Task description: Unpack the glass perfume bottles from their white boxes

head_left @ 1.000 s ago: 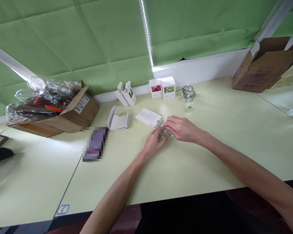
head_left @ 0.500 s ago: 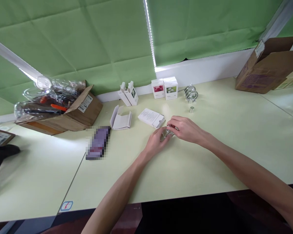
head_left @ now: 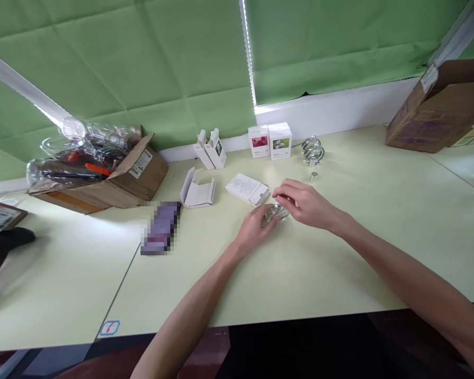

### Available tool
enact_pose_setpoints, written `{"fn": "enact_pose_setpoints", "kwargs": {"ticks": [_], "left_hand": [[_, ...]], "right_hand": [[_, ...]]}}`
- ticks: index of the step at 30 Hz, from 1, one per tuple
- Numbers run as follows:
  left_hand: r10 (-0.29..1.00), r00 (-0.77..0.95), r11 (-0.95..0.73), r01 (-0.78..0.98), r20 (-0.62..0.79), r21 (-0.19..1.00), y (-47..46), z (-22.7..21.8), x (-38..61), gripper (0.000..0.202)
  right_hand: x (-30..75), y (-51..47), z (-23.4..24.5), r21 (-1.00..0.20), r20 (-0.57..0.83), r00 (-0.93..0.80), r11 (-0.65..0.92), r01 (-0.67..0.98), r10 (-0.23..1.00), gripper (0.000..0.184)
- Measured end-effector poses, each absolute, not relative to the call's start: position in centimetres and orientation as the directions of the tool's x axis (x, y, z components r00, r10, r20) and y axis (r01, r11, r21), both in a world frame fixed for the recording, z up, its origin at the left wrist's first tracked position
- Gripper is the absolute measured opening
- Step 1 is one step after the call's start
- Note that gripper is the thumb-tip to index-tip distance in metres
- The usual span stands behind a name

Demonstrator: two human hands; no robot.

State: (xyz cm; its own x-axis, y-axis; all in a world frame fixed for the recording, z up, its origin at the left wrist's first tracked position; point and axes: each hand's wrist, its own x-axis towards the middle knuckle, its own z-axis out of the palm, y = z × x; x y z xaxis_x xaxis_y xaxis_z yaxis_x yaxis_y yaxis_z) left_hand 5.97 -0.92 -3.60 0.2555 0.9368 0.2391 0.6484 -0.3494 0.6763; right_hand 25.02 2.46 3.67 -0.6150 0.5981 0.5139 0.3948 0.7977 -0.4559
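My left hand (head_left: pixel 256 225) is wrapped round a small clear glass bottle (head_left: pixel 281 213) with a silvery neck, standing on the table. The fingers of my right hand (head_left: pixel 298 200) are pinched together just over the bottle's top; anything between them is hidden or too small to name. Behind the hands lies a white printed carton (head_left: pixel 247 188). A small silver cylindrical cap (head_left: pixel 313 177) stands on the table beyond my right hand, and behind it is a shiny coiled silver object (head_left: pixel 312 150).
Two white boxes with flower pictures (head_left: pixel 269 142) stand by the wall. Left are narrow white cartons (head_left: pixel 215 152), an opened white box (head_left: pixel 200 195) and a blurred phone-like object (head_left: pixel 160 229). Cardboard boxes stand at far left (head_left: pixel 142 181) and far right (head_left: pixel 430 123).
My right hand has lifted slightly from the bottle, and more of its silvery neck shows. My left hand keeps its hold. The whole view has shifted a little.
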Motion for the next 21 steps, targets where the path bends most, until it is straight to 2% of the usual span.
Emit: {"fn": "enact_pose_setpoints", "kwargs": {"ticks": [4, 7, 9, 11, 14, 17, 21], "left_hand": [[0.945, 0.239, -0.327, 0.653, 0.224, 0.682, -1.0, -3.5, 6.0, 0.031], [0.95, 0.231, -0.31, 0.658, 0.207, 0.686, -1.1, -3.4, 6.0, 0.033], [0.954, 0.224, -0.3, 0.668, 0.199, 0.681, -1.2, -3.3, 6.0, 0.035], [0.955, 0.221, -0.295, 0.678, 0.196, 0.674, -1.2, -3.3, 6.0, 0.034], [0.953, 0.229, -0.301, 0.687, 0.197, 0.661, -1.2, -3.3, 5.9, 0.034], [0.953, 0.227, -0.303, 0.691, 0.202, 0.656, -1.2, -3.4, 5.9, 0.035], [0.957, 0.22, -0.291, 0.691, 0.19, 0.662, -1.2, -3.4, 6.0, 0.036]], "right_hand": [[26.4, 3.2, 5.2, -0.495, 0.58, -0.491, 0.76, 0.422, 0.65, 0.016], [29.1, 5.2, 5.5, -0.469, 0.612, -0.35, 0.682, 0.561, 0.709, 0.017], [31.4, 7.0, 4.9, -0.456, 0.609, -0.218, 0.561, 0.691, 0.763, 0.019], [33.6, 8.7, 3.7, -0.448, 0.518, -0.121, 0.389, 0.805, 0.847, 0.02], [35.8, 10.6, 1.4, -0.446, 0.286, -0.042, 0.172, 0.878, 0.957, 0.021], [36.1, 11.5, -0.6, -0.37, 0.184, -0.107, 0.17, 0.913, 0.977, 0.023], [35.4, 11.7, -1.5, -0.317, 0.174, -0.167, 0.215, 0.924, 0.971, 0.024]]}}
